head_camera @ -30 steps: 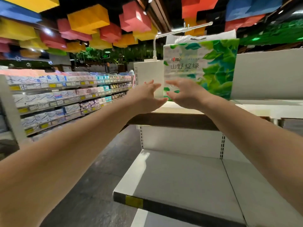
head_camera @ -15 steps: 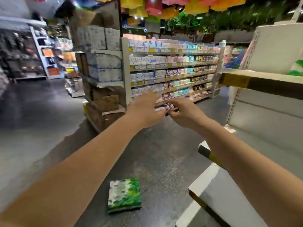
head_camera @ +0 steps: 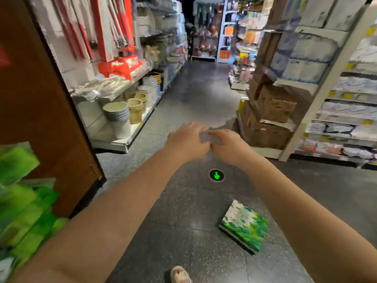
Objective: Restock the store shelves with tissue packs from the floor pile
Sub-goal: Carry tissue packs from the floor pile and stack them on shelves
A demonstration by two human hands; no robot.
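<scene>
A tissue pack [head_camera: 244, 225], green-and-white with a leafy print, lies flat and alone on the dark speckled floor [head_camera: 183, 237], low and right of centre in my head view, between my two outstretched forearms but closer to the right one. More green packs [head_camera: 22, 203] are heaped at the far left edge, badly blurred, so I cannot count them or say how they are stacked. They sit in front of a brown panel [head_camera: 38, 111].

My left hand [head_camera: 186, 142] and right hand [head_camera: 229, 147] are both held out in front of me at mid-frame, well above the floor and well apart from the single pack. The two hands meet near the knuckles, touching or nearly so. A smeared grey patch lies where the fingers come together, and I cannot tell whether the fingers are relaxed or curled, or whether either hand has anything in it. Neither hand touches a pack.

Just below the hands a round floor marker [head_camera: 216, 175] with a green arrow shows on the tiles. At the bottom edge the toe of a light shoe [head_camera: 180, 275] peeks in. On the left, a shelf [head_camera: 122, 142] carries stacked buckets [head_camera: 118, 117], with red-packaged goods hanging above. On the right stand brown cartons [head_camera: 269, 117] at the end of a unit, and beyond them shelves of pale packaged goods [head_camera: 344, 127].
</scene>
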